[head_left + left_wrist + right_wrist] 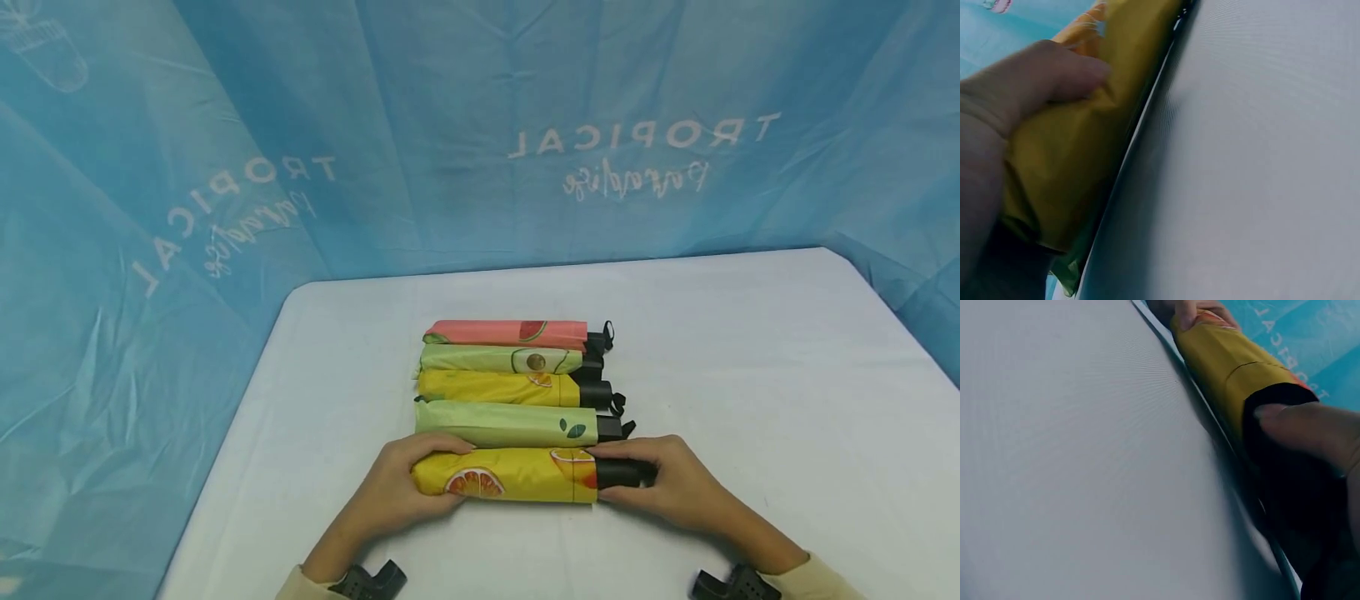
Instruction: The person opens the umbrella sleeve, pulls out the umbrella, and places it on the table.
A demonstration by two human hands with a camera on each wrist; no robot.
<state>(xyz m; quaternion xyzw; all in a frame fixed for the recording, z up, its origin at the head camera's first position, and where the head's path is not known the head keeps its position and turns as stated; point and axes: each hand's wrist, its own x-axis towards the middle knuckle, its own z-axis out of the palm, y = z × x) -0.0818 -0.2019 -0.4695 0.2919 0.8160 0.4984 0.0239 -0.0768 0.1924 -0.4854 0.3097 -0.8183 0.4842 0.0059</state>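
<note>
Head view. The front umbrella (525,479), folded and yellow with orange slices, lies nearest the person in a row of five and serves as landmark. Directly behind it is the leaf umbrella (495,423); farther behind it, in order, come the middle umbrella (487,387), the avocado umbrella (465,358) and the melon umbrella (480,332). All point their black ends the same way as the front umbrella, probably so that the row shares one direction. The left hand (412,483) grips the front umbrella's cloth end, thumb on its near side and fingers on its far side; the left wrist view shows cloth creased beside the thumb. The right hand (667,483) grips its opposite end about the handle (618,472), the thumb lying on the black part in the right wrist view. Holding both ends presumably gives control of the long body and its alignment. Whether the front umbrella bears on the table (300,433) beneath it or is slightly raised cannot be told, nor whether it touches the leaf umbrella. A blue curtain (450,208) hangs well behind it, beyond the table's far edge.
</note>
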